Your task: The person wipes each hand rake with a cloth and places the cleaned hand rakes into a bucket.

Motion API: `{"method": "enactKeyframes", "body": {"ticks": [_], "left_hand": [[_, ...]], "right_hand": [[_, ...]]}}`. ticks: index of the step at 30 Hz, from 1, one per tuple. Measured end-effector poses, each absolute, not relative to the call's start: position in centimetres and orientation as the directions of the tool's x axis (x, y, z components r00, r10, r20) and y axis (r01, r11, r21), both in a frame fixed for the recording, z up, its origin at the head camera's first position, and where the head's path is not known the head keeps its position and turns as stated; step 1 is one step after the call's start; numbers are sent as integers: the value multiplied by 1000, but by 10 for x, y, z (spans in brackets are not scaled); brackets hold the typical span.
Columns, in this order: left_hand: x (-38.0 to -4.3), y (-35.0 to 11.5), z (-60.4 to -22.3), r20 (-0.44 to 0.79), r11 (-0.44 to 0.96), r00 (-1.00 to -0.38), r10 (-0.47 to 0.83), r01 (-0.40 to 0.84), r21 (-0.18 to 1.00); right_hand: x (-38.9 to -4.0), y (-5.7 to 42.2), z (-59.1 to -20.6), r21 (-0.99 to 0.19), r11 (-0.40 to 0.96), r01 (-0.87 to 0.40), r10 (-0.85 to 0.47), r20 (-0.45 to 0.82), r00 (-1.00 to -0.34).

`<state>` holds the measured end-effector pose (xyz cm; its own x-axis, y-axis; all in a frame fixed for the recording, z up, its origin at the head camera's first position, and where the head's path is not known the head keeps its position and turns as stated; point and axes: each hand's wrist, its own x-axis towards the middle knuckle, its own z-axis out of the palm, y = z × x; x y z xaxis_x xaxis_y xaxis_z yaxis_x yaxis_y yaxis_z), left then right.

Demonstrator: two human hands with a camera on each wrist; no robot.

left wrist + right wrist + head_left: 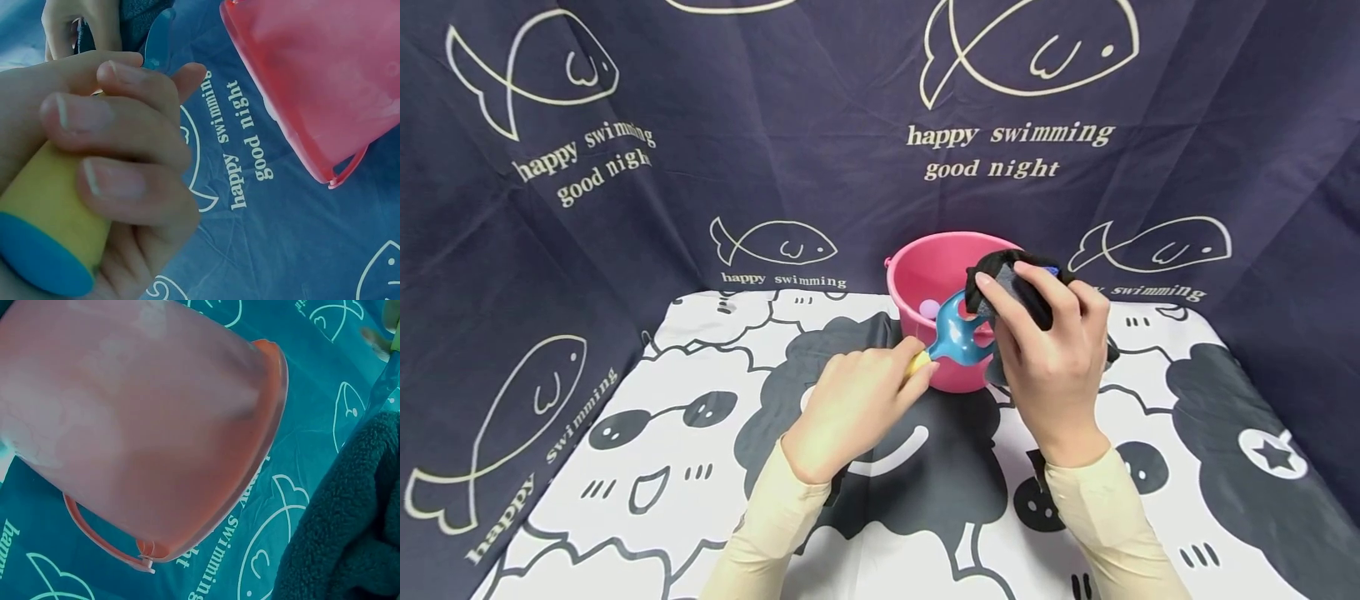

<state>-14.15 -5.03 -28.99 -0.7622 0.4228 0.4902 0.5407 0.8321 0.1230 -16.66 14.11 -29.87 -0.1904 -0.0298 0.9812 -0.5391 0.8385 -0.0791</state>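
My left hand grips the yellow handle of a toy rake; the handle ends in a blue cap. The rake's blue head points right, with pink showing through its gaps. My right hand holds a bunched dark grey and black cloth against the far end of the head, hiding the tips. A small blue patch shows by the right fingers; what it belongs to cannot be told. In the right wrist view the fuzzy cloth fills the right side. Both hands are above the table, in front of the pink bucket.
A pale purple ball lies inside the bucket, whose handle hangs down its side. A white cloth printed with grey sheep covers the table. Dark blue fabric with fish drawings hangs behind and at both sides.
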Motion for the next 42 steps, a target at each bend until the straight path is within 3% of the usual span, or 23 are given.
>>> {"method": "enactKeyframes", "body": {"ticks": [11,15,25,37,42], "left_hand": [[-140,-52,-289,522,837,-743,420,539,93],[-140,-52,-289,531,836,-733,426,543,79],[-139,-49,-290,551,831,-714,432,552,64],[-139,-49,-290,531,839,-738,417,537,87],[-140,-51,-290,511,849,-760,402,518,102]], "right_hand": [[-160,131,-297,-106,755,-647,-34,979,-200],[-161,129,-300,-67,776,-627,-92,972,-217],[-167,136,-303,-71,831,-552,-52,978,-204],[-165,137,-297,-61,832,-551,-17,991,-135],[-164,138,-290,-137,800,-584,83,990,-118]]}}
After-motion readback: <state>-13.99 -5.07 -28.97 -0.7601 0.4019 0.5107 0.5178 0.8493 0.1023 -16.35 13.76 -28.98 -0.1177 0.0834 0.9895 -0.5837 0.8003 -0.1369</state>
